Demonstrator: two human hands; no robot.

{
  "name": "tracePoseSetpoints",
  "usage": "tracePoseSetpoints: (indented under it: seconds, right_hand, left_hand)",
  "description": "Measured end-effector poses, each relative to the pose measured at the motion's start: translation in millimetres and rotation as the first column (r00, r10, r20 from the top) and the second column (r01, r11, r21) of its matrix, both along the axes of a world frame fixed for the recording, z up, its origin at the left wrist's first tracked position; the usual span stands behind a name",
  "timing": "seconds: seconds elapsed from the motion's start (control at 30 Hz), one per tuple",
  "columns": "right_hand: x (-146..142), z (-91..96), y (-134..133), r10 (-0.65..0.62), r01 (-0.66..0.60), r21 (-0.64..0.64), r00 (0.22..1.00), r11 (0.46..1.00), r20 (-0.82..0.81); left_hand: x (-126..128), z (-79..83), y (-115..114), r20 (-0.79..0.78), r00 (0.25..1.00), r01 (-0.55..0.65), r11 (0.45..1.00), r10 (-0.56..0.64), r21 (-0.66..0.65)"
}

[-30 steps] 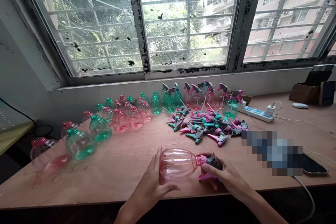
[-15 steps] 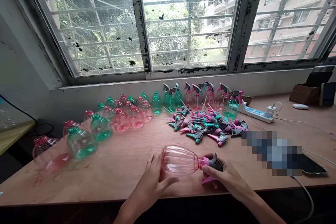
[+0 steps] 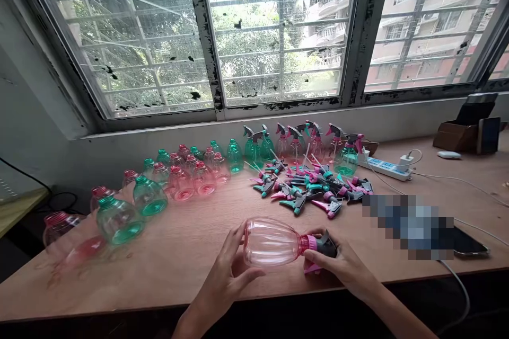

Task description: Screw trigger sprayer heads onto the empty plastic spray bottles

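Note:
A clear pink spray bottle (image 3: pixel 271 241) lies on its side at the table's front, its base to the left and its neck to the right. My right hand (image 3: pixel 338 259) is closed around the grey and pink trigger sprayer (image 3: pixel 324 244) on the bottle's neck. My left hand (image 3: pixel 228 270) is at the base end, fingers and thumb spread apart. Its fingertips are beside or touching the base; the thumb stays clear below. Just behind lies a pile of loose pink, green and grey trigger sprayers (image 3: pixel 314 185).
Several open pink and green bottles (image 3: pixel 119 221) stand along the left and back. Bottles with sprayers fitted (image 3: pixel 294 147) line the window wall. On the right are a power strip (image 3: pixel 387 168) with cables, a phone (image 3: pixel 471 242), a blurred patch and a brown box (image 3: pixel 455 136).
The view has shifted slightly. My left hand's fingers have moved a little at the bottle's base, with the thumb further from it. My right hand keeps its hold on the sprayer.

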State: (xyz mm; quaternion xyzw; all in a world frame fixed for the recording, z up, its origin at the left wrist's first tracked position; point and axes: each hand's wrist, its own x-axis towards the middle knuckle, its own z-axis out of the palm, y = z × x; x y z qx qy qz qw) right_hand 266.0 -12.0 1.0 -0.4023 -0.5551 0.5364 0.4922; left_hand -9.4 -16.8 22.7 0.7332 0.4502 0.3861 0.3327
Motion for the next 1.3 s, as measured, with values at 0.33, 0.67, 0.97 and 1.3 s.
tracePoseSetpoints:
  seconds: [0.33,0.67,0.97,1.3]
  right_hand:
    - [0,-1.3,0,0.007,-0.009,0.069,1.0,0.998,0.027]
    - [-2,1.3,-2,0.079,-0.08,-0.002,0.996,0.997,-0.05]
    - [-2,-3.3,3,0.088,-0.097,-0.044,0.983,0.994,-0.162]
    - [-2,-2.3,2,0.044,-0.053,-0.062,0.989,0.997,-0.139]
  left_hand:
    - [-5,-3.8,-2,-0.054,0.998,0.03,0.996,-0.035,-0.087]
    - [-6,-8.0,-2,-0.064,0.995,0.077,0.995,-0.08,-0.056]
    - [-6,-5.2,-1,-0.05,0.995,0.08,0.997,-0.081,-0.012]
    - [13,-15.2,-3,0.125,0.989,0.089,0.995,-0.084,-0.038]
